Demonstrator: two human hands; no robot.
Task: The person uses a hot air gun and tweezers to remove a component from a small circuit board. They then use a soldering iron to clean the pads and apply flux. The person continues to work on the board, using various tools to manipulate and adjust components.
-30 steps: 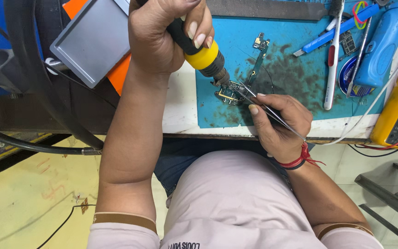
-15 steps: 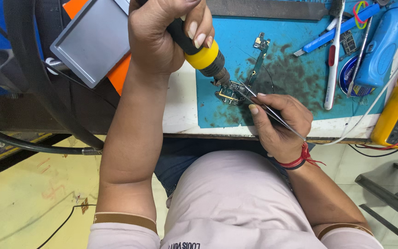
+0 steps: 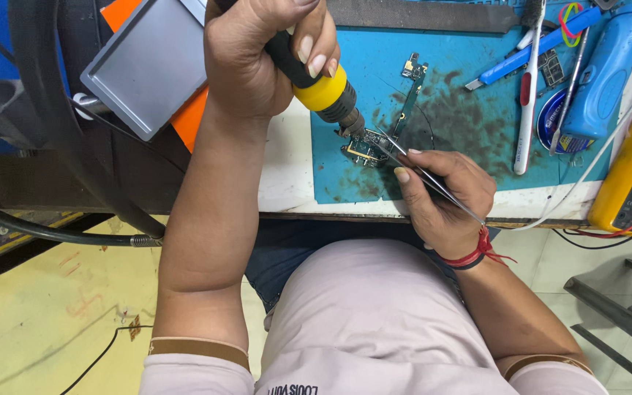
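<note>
While the left hand (image 3: 257, 62) wraps its fingers (image 3: 309, 51) tightly around a black and yellow heat tool (image 3: 320, 88), the nozzle points down at a small circuit board (image 3: 362, 148) lying on the stained blue mat (image 3: 469, 124) near the front edge of the desk (image 3: 287, 168). At the same board, the right hand (image 3: 444, 197) pinches thin metal tweezers (image 3: 422, 174) between thumb and fingers, their tips touching it. Just beyond lies a narrow flex strip (image 3: 409, 95). Farther right on the mat lie a white and red tool (image 3: 528, 88), a blue pen-like tool (image 3: 528, 47) and a blue case (image 3: 608, 69)
</note>
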